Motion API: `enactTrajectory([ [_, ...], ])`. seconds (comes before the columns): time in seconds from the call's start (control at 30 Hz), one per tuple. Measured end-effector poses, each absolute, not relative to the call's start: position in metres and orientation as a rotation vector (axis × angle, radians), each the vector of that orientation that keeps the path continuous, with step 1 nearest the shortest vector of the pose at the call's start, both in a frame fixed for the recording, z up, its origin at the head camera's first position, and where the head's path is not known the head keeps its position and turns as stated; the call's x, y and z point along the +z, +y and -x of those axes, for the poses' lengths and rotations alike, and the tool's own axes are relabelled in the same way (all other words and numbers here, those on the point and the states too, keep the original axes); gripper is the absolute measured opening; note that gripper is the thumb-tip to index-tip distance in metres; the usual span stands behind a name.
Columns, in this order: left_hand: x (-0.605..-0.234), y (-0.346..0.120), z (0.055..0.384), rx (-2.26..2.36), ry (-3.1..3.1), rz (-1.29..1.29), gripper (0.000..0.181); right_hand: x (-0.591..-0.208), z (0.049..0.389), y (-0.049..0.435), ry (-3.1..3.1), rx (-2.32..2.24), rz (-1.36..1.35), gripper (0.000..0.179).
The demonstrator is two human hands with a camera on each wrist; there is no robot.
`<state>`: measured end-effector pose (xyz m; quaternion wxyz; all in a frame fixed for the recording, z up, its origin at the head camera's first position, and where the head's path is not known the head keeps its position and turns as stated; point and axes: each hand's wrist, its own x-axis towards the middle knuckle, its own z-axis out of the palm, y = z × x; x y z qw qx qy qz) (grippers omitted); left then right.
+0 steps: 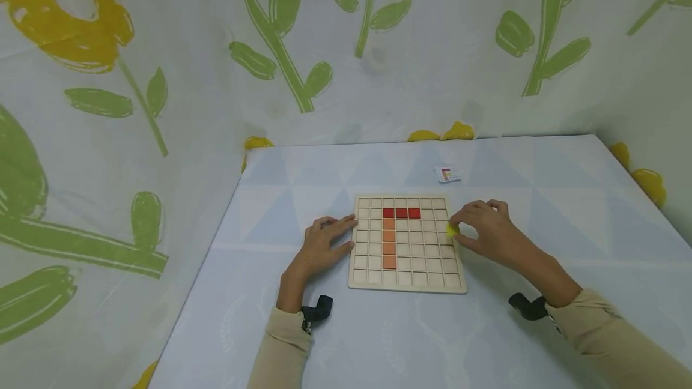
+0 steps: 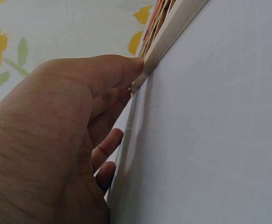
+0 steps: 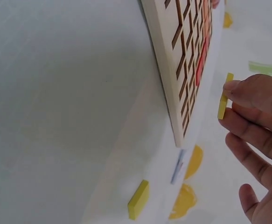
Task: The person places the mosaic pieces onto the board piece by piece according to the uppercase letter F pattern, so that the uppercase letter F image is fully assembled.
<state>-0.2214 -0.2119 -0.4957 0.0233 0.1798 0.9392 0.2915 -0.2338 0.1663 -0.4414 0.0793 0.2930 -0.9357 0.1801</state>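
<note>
A square wooden grid board (image 1: 427, 251) lies on the table. Three red tiles (image 1: 401, 213) form a row near its far side, and several orange tiles (image 1: 389, 249) run in a column toward the near side from the leftmost red one. My left hand (image 1: 320, 248) touches the board's left edge with thumb and fingertips, fingers fairly straight. Over the right edge, my right hand (image 1: 489, 230) pinches a yellow tile (image 3: 226, 95) between thumb and fingers, held above the board. A second yellow tile (image 3: 138, 200) lies on the table to the board's right; in the head view it cannot be seen.
Beyond the board lies a small printed card (image 1: 447, 173) with a coloured grid pattern. The pale patterned table (image 1: 346, 341) ends at a back edge, where a flower-printed cloth (image 1: 432, 77) hangs. Black camera mounts sit at both wrists.
</note>
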Motion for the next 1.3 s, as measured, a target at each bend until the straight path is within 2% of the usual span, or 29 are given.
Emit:
enactTrajectory([
  [0.3,-0.496,-0.213,0.223,0.936,2.906,-0.577,0.051,-0.432,0.241,0.145,-2.865,0.571,-0.901,0.021],
  [1.13,-0.5,-0.212,0.224,0.896,2.934,-0.591,0.051,-0.444,0.248,0.106,-2.828,0.65,-1.012,0.015],
  [1.3,-0.5,-0.213,0.223,0.905,2.926,-0.583,0.052,-0.446,0.249,0.1,-2.828,0.654,-1.022,0.019],
])
